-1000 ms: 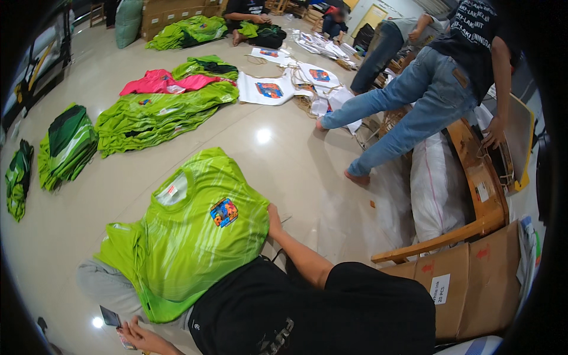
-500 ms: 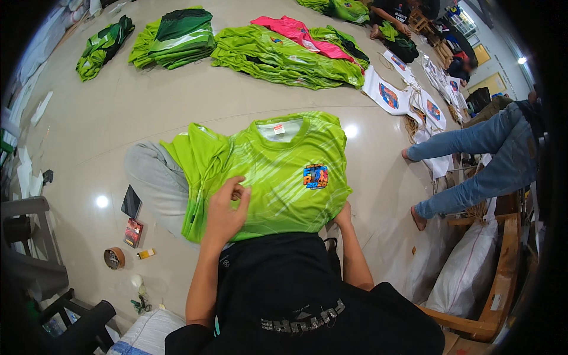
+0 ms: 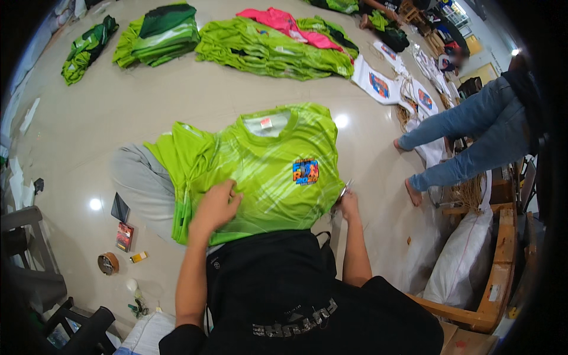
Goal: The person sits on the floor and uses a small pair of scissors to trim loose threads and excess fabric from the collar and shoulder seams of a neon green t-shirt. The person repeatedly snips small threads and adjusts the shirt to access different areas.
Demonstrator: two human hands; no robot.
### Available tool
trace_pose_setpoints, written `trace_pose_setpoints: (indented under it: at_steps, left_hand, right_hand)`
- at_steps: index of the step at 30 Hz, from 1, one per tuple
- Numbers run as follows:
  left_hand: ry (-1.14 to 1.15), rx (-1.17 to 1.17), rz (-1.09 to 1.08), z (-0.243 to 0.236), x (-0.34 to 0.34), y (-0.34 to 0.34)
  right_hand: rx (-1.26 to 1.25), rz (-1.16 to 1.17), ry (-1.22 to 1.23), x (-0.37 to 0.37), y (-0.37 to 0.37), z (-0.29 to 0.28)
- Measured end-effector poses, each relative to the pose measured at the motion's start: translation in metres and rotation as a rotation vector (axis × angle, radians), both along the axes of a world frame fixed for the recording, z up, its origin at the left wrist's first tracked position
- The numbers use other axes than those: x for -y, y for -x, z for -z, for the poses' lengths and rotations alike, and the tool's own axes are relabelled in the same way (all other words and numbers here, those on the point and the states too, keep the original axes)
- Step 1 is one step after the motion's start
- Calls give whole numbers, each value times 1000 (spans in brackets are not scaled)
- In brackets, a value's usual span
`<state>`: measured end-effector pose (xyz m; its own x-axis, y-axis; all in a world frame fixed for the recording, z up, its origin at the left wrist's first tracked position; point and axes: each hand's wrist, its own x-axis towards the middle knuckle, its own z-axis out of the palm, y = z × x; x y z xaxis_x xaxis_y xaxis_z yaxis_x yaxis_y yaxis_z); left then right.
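A lime-green jersey point(image 3: 266, 165) is spread over the lap; its left side is pressed by the left hand point(image 3: 216, 204), while small scissors point(image 3: 345, 189) are gripped by the right hand point(image 3: 349, 204).

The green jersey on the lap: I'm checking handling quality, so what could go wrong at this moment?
The right hand seems to hold a small metal tool at the green jersey hem; it could nick the fabric. The left hand presses on bunched cloth, so creases may set. A sleeve drapes toward the floor and may pick up dirt.

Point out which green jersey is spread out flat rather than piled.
The lime jersey with the chest badge, under the left hand; the others lie in piles further away.
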<state>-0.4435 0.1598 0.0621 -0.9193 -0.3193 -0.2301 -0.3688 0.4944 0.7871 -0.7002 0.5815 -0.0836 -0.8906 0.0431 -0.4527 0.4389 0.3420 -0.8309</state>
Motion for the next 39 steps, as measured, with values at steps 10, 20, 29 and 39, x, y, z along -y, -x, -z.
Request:
trace_pose_setpoints:
  at_steps: [10, 20, 29, 39]
  left_hand:
    - [-120, -371, -225, -10, 46, 121]
    - [-171, -466, -238, 19, -20, 195]
    - [-14, -617, -124, 34, -61, 187]
    - [-1284, -260, -482, 25, -44, 184]
  right_hand:
    - [-202, 17, 743, 36, 50, -149]
    - [-266, -434, 55, 196, 44, -202]
    - [-452, -596, -77, 253, 24, -181]
    - [-476, -792, -185, 238, 8, -164]
